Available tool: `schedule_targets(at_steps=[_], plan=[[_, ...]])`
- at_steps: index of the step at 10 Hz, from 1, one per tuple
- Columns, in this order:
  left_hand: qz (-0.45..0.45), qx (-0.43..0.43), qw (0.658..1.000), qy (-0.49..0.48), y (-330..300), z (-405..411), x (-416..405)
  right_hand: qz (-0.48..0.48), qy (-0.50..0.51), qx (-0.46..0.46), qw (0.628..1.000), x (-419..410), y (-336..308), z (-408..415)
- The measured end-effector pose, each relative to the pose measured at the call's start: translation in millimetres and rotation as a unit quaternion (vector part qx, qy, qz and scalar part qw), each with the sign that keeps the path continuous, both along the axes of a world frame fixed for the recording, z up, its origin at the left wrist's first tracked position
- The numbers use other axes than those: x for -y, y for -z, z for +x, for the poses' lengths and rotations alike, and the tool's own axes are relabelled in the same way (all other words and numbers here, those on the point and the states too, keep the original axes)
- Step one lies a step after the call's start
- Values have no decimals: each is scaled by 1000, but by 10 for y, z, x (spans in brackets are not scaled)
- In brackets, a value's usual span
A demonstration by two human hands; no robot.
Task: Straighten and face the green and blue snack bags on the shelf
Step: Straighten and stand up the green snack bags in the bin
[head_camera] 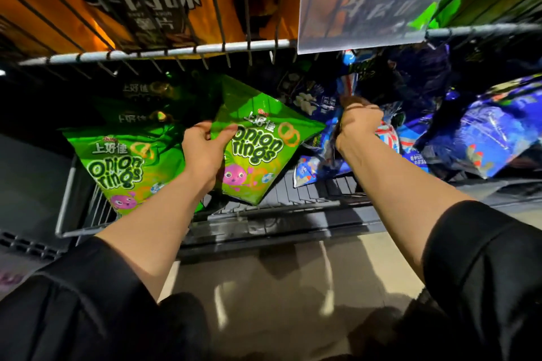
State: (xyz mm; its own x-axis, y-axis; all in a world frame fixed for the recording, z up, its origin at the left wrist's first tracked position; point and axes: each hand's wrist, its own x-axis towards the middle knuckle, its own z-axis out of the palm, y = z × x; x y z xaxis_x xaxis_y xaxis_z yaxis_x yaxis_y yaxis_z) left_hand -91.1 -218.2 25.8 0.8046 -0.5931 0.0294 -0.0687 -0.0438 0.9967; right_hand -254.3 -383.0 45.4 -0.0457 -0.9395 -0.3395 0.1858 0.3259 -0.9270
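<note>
Dim store aisle, low wire-fronted grey shelf [293, 193] under an upper wire rack [164, 53] of orange bags [58, 9]; clear plastic price-tag holder [366, 3] hangs off that rack.

Left hand [205, 149] grips the tilted glossy green onion-ring snack bag [258, 143] by its left edge, thumb over the front, fingers curled behind. Bag sits rotated, one corner pointing down at the shelf front, so the edge grip looks meant to swing it upright. A second green onion-ring bag [117, 164] stands just left, face out and leaning slightly; more green ones sit dark behind.

Right hand [359, 123] is fisted round the top of a blue-and-white snack bag [387, 138], probably lifting it clear of the slumped pile of blue foil bags [484, 138] to the right.

Judgement: early stage, blue side still a heap.
</note>
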Motion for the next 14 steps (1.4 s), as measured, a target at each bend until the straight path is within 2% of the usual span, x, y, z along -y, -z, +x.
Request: schedule_targets(at_steps=[1, 2, 3, 4, 5, 6, 7, 8, 9, 10, 11, 12, 13, 14], plan=[[-1, -1, 1000, -19, -78, -48, 51, 20, 10, -34, 999, 10, -381, -396], [-53, -31, 997, -45, -164, -112, 129, -37, 95, -212, 972, 192, -528, -752], [-78, -83, 993, -44, -230, -238, 218, -66, 169, -154, 971, 224, -550, -1107], [-47, -106, 991, -62, -124, -305, 224, -42, 243, -170, 954, 195, -505, -1196], [-14, -134, 988, -71, 122, -280, 210, -140, 231, -427, 863, 29, -414, -1151], [0, -153, 986, -72, 274, -247, 180, -391, 78, -611, 684, -182, -120, -1022], [2, -153, 985, -85, 415, -127, 164, -364, -49, -679, 636, -183, 303, -922], [26, -138, 985, -101, 572, 26, 158, -250, -64, -698, 668, -102, 452, -918], [48, -112, 985, -120, 492, 31, 67, -264, -54, -727, 632, 6, 373, -869], [50, -87, 985, -142, 394, 0, 16, -368, -42, -714, 594, -72, 283, -666], [70, -38, 984, -162, 409, 32, 3, -491, -74, -601, 626, -245, 358, -348], [85, 7, 983, -164, 425, 78, 18, -378, -240, -412, 794, -484, 428, 4], [84, 2, 989, -124, 475, 45, 59, -131, -394, -274, 867, -679, 519, 260], [86, -98, 991, 25, 563, 0, 37, -111, -454, -283, 837, -741, 618, 351]])
